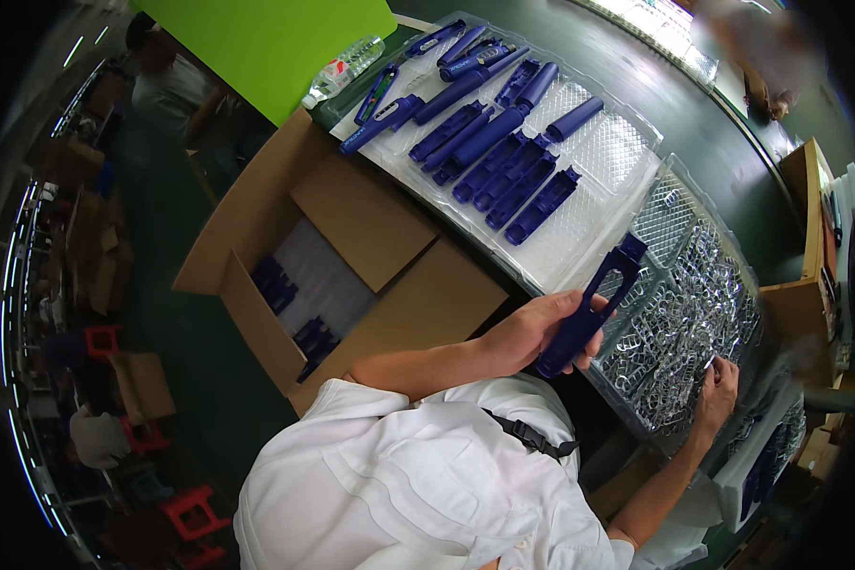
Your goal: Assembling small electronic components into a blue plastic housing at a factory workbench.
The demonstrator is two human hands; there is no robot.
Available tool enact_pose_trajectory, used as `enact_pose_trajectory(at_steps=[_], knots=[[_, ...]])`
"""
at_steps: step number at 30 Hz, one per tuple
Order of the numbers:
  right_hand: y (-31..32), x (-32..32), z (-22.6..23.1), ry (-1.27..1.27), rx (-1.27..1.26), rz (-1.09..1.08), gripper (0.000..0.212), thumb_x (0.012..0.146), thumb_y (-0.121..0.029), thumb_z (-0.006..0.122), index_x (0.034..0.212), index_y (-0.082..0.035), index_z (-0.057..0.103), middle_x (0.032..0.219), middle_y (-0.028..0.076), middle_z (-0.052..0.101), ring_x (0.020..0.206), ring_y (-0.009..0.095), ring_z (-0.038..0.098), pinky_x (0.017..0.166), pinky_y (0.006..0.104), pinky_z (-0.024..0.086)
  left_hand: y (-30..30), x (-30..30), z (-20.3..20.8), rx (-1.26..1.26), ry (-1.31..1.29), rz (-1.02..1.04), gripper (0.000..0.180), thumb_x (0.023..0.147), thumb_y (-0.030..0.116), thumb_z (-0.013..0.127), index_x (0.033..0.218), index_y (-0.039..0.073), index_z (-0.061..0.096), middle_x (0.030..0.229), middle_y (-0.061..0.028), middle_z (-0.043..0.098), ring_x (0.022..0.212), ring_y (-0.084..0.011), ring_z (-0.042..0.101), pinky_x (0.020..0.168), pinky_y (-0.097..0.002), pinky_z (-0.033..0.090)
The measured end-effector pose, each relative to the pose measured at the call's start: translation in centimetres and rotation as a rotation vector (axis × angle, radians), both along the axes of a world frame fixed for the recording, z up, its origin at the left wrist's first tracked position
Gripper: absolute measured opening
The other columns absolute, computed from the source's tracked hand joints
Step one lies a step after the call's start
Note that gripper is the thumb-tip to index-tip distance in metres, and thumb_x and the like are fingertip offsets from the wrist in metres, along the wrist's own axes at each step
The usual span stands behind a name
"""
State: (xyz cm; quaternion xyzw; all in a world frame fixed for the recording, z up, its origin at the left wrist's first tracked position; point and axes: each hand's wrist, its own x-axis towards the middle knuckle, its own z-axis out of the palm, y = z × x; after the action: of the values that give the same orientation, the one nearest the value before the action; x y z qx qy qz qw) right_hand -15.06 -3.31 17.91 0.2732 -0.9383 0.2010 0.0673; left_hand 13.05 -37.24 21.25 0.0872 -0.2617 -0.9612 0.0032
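Note:
My left hand [539, 328] is closed around a dark blue plastic housing half [591, 309], a long shell with an oval opening, tilted over the near edge of the bench. At the right, my right hand [719, 388] pinches at the edge of a clear tray [627, 385] heaped with small shiny metal parts [684, 323]. A small bright piece seems to be at its fingertips, too small to make out. Ahead lies a clear blister tray [594, 223] bearing several blue housing halves [541, 211] and thicker blue tube-shaped pieces [489, 136].
Below the bench on the left stands an open cardboard box [370, 228] with blue parts inside. A plastic bottle [345, 71] lies by the green panel [275, 43]. Other people sit nearby; a wooden shelf [807, 237] stands at the right. Red stools [195, 513] are on the floor.

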Motion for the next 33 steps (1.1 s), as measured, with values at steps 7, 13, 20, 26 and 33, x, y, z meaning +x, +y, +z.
enact_pose_trajectory(at_steps=[7, 13, 20, 26, 33], knots=[[-3.0, 0.1, 1.1, 0.006, -0.131, -0.015, 0.009, 0.092, -0.004, 0.07, 0.099, 0.0, 0.066, 0.102, 0.011, 0.068, 0.084, 0.023, 0.068, 0.077, 0.0342, 0.054, 2.8, -3.8, -0.6, 0.095, 0.015, -0.084, 0.056, 0.111, 0.045, 0.036, 0.141, 0.001, 0.051, 0.106, -0.0146, 0.067, 0.082, -0.0198, 0.067, 0.072, -0.0327, 0.059], [-4.2, 2.2, 1.7, -0.111, -0.081, -0.017, 0.035, 0.09, -0.011, 0.074, 0.125, -0.006, 0.069, 0.116, 0.01, 0.068, 0.086, 0.023, 0.07, 0.08, 0.036, 0.057, 3.9, -5.5, -0.3, -0.026, -0.041, -0.181, 0.054, 0.112, 0.042, 0.035, 0.149, 0.005, 0.045, 0.104, -0.0133, 0.067, 0.081, -0.0142, 0.066, 0.068, -0.0274, 0.058], [-2.7, 1.5, 0.9, -0.093, -0.261, -0.105, 0.027, 0.09, -0.006, 0.074, 0.117, -0.005, 0.073, 0.098, 0.007, 0.074, 0.082, 0.019, 0.07, 0.078, 0.0323, 0.056, 6.0, -7.2, -0.4, -0.046, -0.117, -0.247, 0.055, 0.111, 0.042, 0.037, 0.15, 0.004, 0.043, 0.107, -0.0128, 0.067, 0.082, -0.0158, 0.068, 0.069, -0.0302, 0.058], [-1.2, 1.8, 1.7, -0.585, -0.881, -0.244, 0.017, 0.093, -0.005, 0.076, 0.109, 0.002, 0.074, 0.102, 0.005, 0.076, 0.09, 0.009, 0.069, 0.086, 0.0248, 0.055, 6.8, -7.5, -1.5, -0.067, -0.138, -0.179, 0.053, 0.11, 0.038, 0.036, 0.147, 0.002, 0.047, 0.106, -0.0151, 0.063, 0.08, -0.0198, 0.068, 0.07, -0.0364, 0.061], [-0.2, 2.6, 3.1, -0.691, -0.963, -0.245, 0.013, 0.097, -0.008, 0.07, 0.108, -0.001, 0.069, 0.109, 0.009, 0.075, 0.091, 0.011, 0.071, 0.082, 0.0251, 0.055, 8.1, -9.0, -1.7, -0.019, -0.098, -0.242, 0.055, 0.11, 0.041, 0.038, 0.145, 0.0, 0.046, 0.103, -0.0114, 0.06, 0.075, -0.0155, 0.063, 0.073, -0.0362, 0.063]])
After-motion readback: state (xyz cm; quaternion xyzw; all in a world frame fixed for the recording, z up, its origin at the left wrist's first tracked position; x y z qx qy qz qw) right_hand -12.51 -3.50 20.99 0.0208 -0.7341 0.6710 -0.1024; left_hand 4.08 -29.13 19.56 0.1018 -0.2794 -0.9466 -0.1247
